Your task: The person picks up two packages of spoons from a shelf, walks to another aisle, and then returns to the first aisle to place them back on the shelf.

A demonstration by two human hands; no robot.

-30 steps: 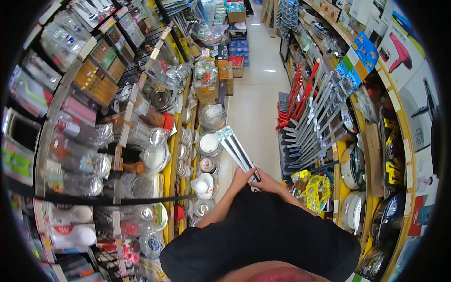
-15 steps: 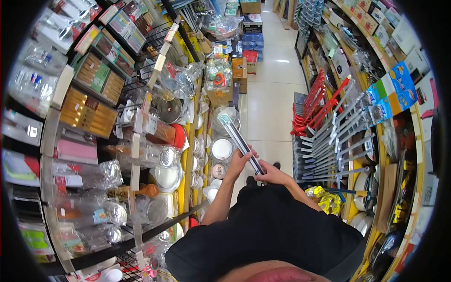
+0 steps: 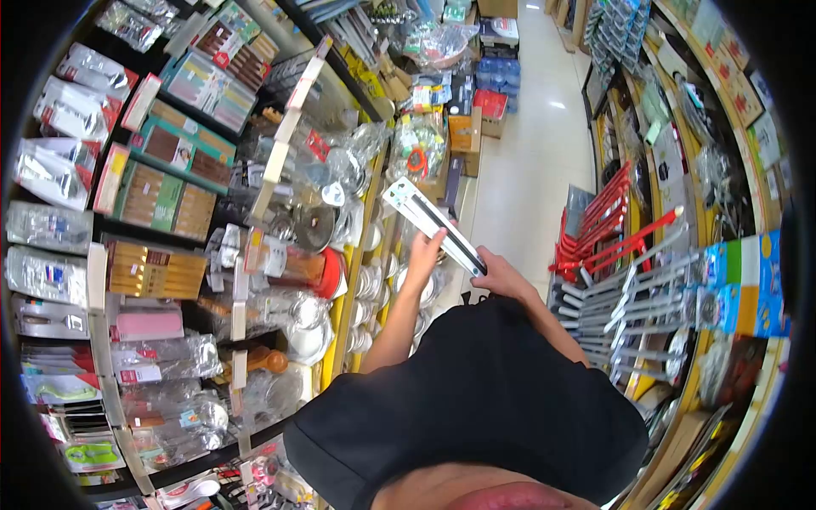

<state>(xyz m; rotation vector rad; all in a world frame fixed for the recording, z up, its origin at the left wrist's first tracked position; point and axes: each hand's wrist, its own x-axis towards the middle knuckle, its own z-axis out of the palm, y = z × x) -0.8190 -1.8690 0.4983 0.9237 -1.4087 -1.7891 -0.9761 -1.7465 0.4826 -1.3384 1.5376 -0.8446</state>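
Both hands grasp a long white-carded pack (image 3: pixel 425 219), held tilted over the aisle floor (image 3: pixel 518 170) just beside the yellow-edged shelf (image 3: pixel 343 293) of bowls; left hand (image 3: pixel 422 255) clasps its middle; right hand (image 3: pixel 500 274) clasps its lower end; its print is too small to read.

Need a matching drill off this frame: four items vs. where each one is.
1. long white package
2. red-handled tools
3. chopstick packs
4. stacked boxes

a. on the aisle floor
b. on the left-side shelves
c. gripped by left hand and right hand
d. hanging on the right-side rack

Pairs: 1-c, 2-d, 3-b, 4-a
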